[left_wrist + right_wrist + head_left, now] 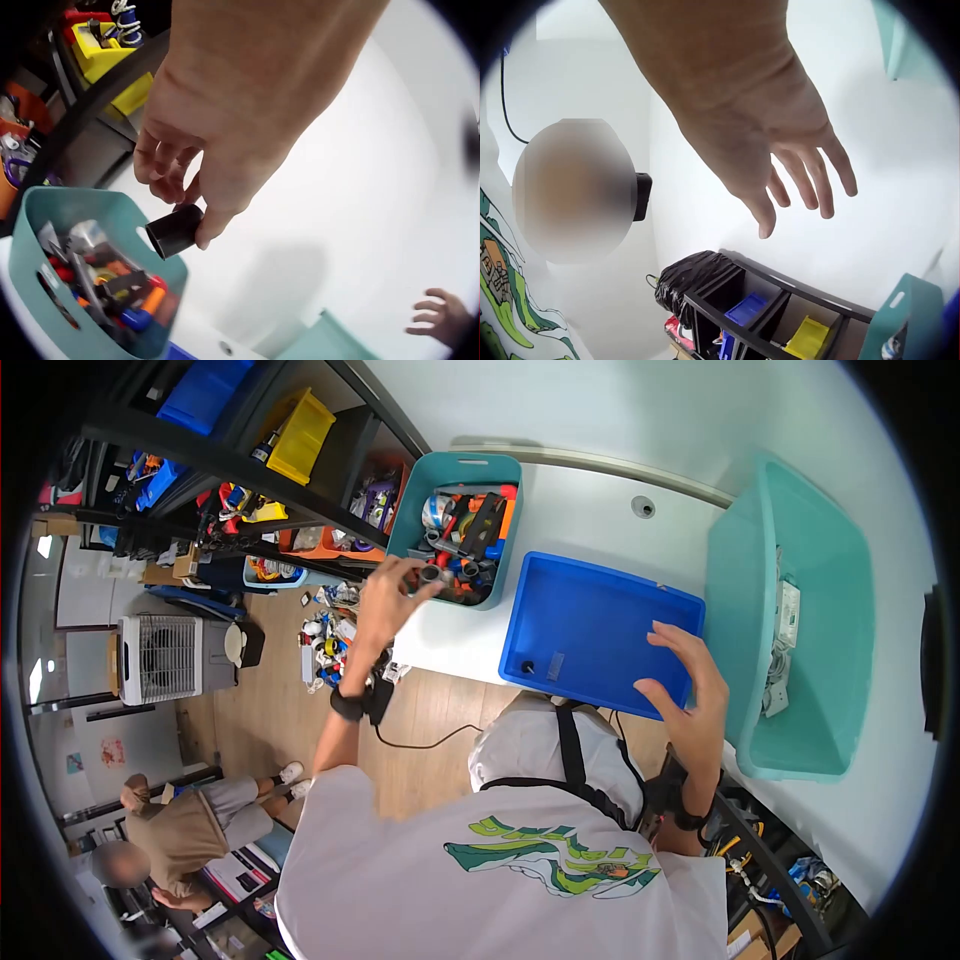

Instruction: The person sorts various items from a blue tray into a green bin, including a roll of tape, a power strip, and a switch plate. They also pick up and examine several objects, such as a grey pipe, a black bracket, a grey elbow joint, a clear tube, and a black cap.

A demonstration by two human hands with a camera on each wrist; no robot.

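Note:
My left hand [385, 603] pinches a short black tube [175, 231] between thumb and fingertips. It holds the tube at the near left edge of a teal bin [402, 525]. Inside that bin lie a roll of tape [437, 511], an orange piece [507, 520] and several dark and coloured parts. My right hand [697, 695] hovers over the right side of a blue tray [600, 615], fingers spread and holding nothing. A small dark piece [527, 667] sits in the tray's near left corner.
A larger teal bin [800, 745] stands at the right, with white power strips [788, 615] inside. At the left is a black shelf with a yellow bin [302, 438]. Loose parts [325, 650] lie on the floor below. Another person [195, 830] sits at the lower left.

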